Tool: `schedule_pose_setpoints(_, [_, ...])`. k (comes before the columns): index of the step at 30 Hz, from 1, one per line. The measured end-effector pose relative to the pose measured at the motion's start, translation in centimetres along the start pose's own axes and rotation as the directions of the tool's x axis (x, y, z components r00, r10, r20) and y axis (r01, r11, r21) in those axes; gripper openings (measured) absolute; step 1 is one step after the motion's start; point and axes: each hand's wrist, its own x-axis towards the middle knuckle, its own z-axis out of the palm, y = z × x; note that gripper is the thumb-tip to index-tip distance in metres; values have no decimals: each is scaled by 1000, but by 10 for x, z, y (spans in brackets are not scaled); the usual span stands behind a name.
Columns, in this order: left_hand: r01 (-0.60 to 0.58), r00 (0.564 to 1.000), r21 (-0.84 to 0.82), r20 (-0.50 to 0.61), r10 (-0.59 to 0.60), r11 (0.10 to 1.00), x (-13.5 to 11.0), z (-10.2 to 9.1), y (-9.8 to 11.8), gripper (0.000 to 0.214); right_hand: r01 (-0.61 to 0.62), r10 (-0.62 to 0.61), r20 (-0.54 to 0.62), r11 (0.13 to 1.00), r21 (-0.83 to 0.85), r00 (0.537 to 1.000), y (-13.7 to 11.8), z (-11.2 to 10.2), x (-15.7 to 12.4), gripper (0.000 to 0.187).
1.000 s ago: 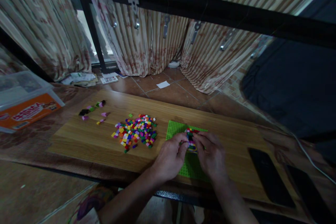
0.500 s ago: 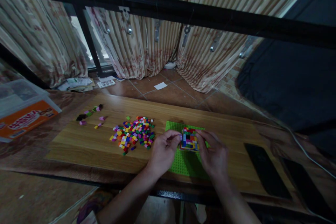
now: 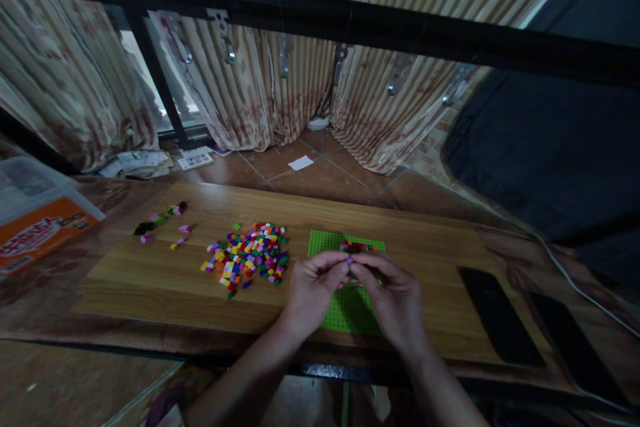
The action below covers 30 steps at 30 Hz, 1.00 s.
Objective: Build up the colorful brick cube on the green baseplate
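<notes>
My left hand (image 3: 315,290) and my right hand (image 3: 390,297) meet fingertip to fingertip over a green baseplate (image 3: 327,243) on a wooden board (image 3: 150,273). Both pinch one tiny purple brick (image 3: 349,260) between them. Just behind the fingers, a multicoloured block build (image 3: 359,248) stands on the baseplate, mostly hidden by my hands. A pile of small loose bricks (image 3: 247,257) in many colours lies left of the baseplate.
A few stray bricks (image 3: 160,223) lie at the board's far left. An orange and white box (image 3: 35,230) stands at the left edge. Two dark flat phones (image 3: 497,323) lie to the right. Striped curtains and a black rail are behind.
My hands let go of the sides of the block build and came together in front of it, pinching a small purple brick. The view shifted slightly left and down.
</notes>
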Motion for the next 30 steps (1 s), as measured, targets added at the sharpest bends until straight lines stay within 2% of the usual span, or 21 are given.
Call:
schedule_pose_setpoints(3, [-15, 1000, 46, 11, 14, 999, -1, 1, -2, 19, 75, -73, 29, 994, -85, 997, 5, -9, 3, 11])
schedule_pose_setpoints(6, [-50, 998, 114, -21, 53, 992, 3, -3, -2, 20, 116, -126, -27, 964, -241, 992, 13, -27, 12, 12])
schedule_pose_setpoints(9, [-65, 991, 257, -99, 93, 964, 11, -12, -3, 21, 107, -148, -82, 920, -378, 986, 22, -44, 22, 16])
schedule_pose_setpoints(11, [-36, 990, 368, -113, 83, 929, 15, -16, -4, 26, 129, -165, -48, 895, -427, 985, 25, -50, 26, 17])
schedule_pose_setpoints(15, [-22, 998, 491, -46, 51, 871, 12, -14, -3, 34, 257, -228, 118, 836, -484, 966, 29, -44, 27, 15])
schedule_pose_setpoints(19, [-69, 998, 540, 30, 63, 839, 4, -5, -2, 36, 335, -271, 200, 807, -487, 942, 32, -37, 26, 15])
schedule_pose_setpoints(25, [-106, 993, 539, 99, 63, 835, 4, -5, -11, 39, 393, -322, 227, 780, -487, 919, 36, -36, 29, 15])
schedule_pose_setpoints(30, [-101, 993, 556, 107, 50, 825, 3, -5, -10, 41, 355, -307, 178, 792, -498, 935, 40, -33, 30, 15])
